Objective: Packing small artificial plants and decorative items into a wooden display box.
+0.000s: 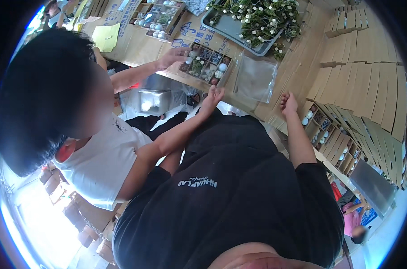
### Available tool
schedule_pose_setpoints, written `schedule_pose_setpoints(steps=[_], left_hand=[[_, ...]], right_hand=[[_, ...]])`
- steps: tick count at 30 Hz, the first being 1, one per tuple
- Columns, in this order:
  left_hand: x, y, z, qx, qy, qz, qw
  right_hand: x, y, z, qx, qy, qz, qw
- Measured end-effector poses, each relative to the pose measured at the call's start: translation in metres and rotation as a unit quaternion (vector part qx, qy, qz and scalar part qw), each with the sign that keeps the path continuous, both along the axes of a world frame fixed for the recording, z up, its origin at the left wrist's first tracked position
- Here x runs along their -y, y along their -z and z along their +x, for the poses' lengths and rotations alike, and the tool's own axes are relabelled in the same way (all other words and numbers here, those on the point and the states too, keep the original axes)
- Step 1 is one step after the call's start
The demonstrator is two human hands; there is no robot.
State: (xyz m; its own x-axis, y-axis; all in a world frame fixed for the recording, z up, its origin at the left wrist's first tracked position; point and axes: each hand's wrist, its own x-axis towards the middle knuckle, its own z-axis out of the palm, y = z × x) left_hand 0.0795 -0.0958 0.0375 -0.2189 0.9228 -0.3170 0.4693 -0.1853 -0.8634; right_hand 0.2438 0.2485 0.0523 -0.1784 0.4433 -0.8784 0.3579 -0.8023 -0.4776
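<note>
My right hand hangs at the table's front edge with its fingers curled in, and nothing shows in it. Just left of it lies a flat see-through plastic bag. Only a short piece of my left forearm shows; a co-worker's arm covers the rest, hand included. Farther left sits a divided cardboard box filled with white balls, moss and small patterned pieces. One hand of the co-worker is at the box's left side, the other just below its near corner.
A grey tray heaped with moss sprigs bearing small white tags stands at the back. More filled divided boxes lie back left. Stacked cardboard dividers crowd the right, above filled boxes. The co-worker in a white shirt stands close on my left.
</note>
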Motion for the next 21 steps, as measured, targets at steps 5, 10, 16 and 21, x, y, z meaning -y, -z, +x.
schedule_pose_setpoints(steps=[5, 10, 16, 21], left_hand=[[-0.012, 0.013, -0.001, -0.031, -0.028, -0.028, 0.999], [-0.021, 0.022, 0.005, -0.075, -0.067, -0.016, 0.995], [-0.039, 0.003, 0.007, -0.021, -0.111, 0.017, 0.994], [-0.058, 0.014, -0.004, -0.215, -0.066, -0.127, 0.966]], right_hand=[[-0.001, 0.001, 0.000, 0.005, 0.004, 0.000, 1.000], [-0.001, -0.001, -0.001, 0.002, -0.001, 0.003, 1.000], [-0.001, 0.002, 0.003, 0.000, 0.004, 0.004, 1.000], [0.000, -0.004, -0.003, -0.004, -0.007, -0.001, 1.000]])
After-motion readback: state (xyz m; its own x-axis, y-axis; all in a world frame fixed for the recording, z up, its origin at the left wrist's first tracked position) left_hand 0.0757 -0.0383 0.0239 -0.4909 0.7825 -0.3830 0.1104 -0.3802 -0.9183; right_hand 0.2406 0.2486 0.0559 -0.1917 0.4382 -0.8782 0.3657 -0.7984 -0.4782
